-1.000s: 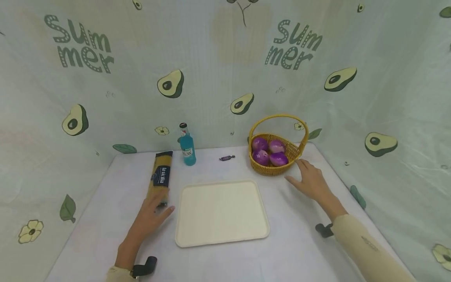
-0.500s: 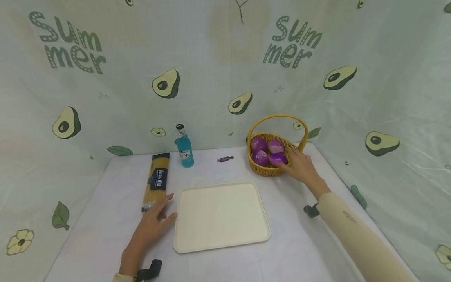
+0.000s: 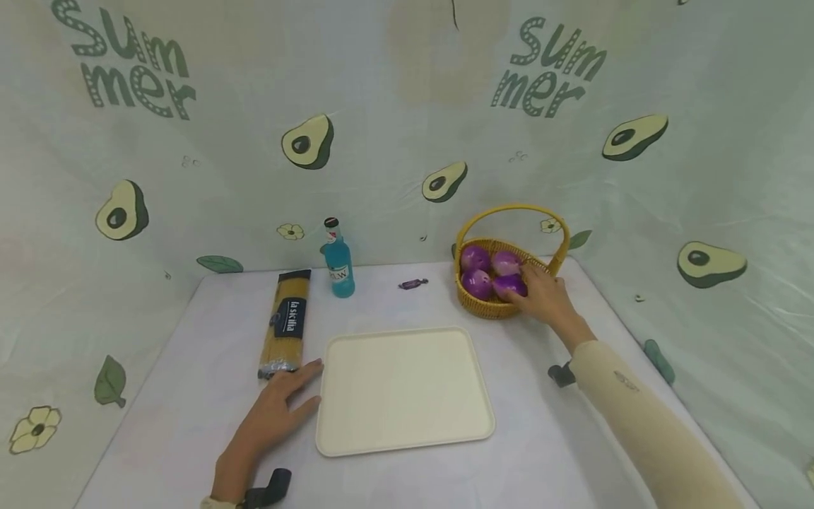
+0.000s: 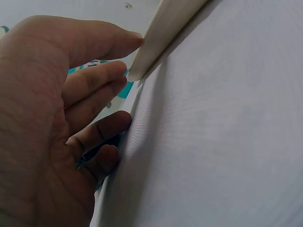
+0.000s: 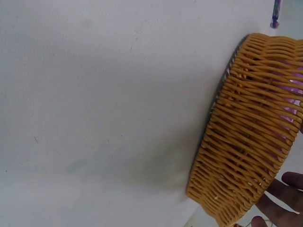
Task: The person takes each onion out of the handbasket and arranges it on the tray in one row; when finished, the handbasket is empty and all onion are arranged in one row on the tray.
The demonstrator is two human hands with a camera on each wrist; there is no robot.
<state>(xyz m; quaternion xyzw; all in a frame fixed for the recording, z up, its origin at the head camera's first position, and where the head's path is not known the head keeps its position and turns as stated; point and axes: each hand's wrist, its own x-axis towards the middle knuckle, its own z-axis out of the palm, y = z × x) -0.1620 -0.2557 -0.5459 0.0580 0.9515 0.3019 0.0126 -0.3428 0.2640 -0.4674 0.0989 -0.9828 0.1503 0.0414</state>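
My right hand (image 3: 545,297) reaches over the near right rim of a yellow wicker basket (image 3: 486,309). Its thumb and fingers lie around the front-right purple onion (image 3: 509,285); several such onions sit in the basket. From the right wrist, the basket's woven side (image 5: 246,127) hides most of that grip, and only parts of the fingers (image 5: 284,198) show. My left hand (image 3: 275,406) rests at the left edge of a cream tray (image 3: 407,389), fingers relaxed and apart. In the left wrist view its thumb (image 4: 109,41) meets the tray's rim (image 4: 165,33).
A pack of spaghetti (image 3: 286,325) lies just beyond the left hand. Behind it stands a blue bottle (image 3: 340,268). A small purple wrapped candy (image 3: 413,283) lies between bottle and basket. A printed cloth (image 3: 381,141) hangs behind the white table (image 3: 413,481).
My right hand has moved from the basket's right side in over its rim, onto the front-right onion. My left hand has drawn back from the spaghetti pack to the tray's edge.
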